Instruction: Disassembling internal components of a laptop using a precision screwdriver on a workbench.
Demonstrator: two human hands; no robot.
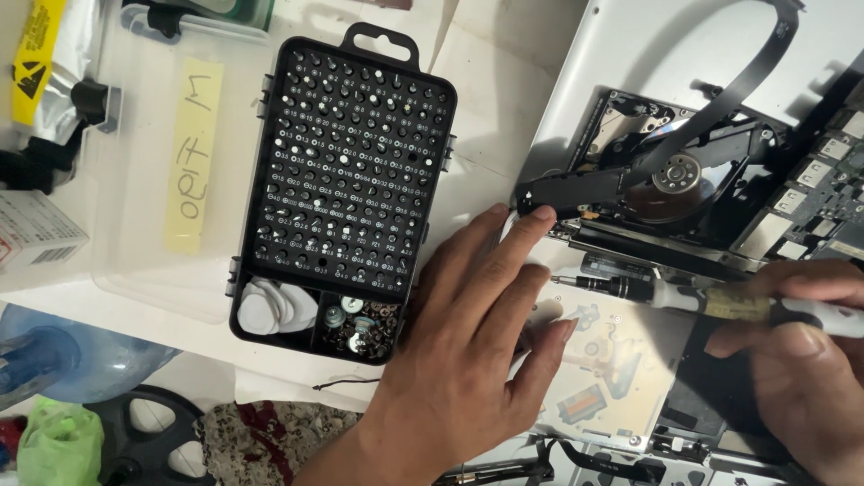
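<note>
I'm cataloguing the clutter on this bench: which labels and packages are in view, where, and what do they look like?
Tape label: long yellow strip, handwritten, on the clear plastic lid left of the bit case.
Warning sticker: yellow with a black triangle, on a silvery bag, top left.
Small box: white cardboard with red marking, left edge.

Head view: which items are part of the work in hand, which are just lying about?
In use:
opened laptop
left hand resting on it
right hand holding the screwdriver
bit set case, open beside it

Lying about:
clear plastic box
green bag
small white carton
</note>
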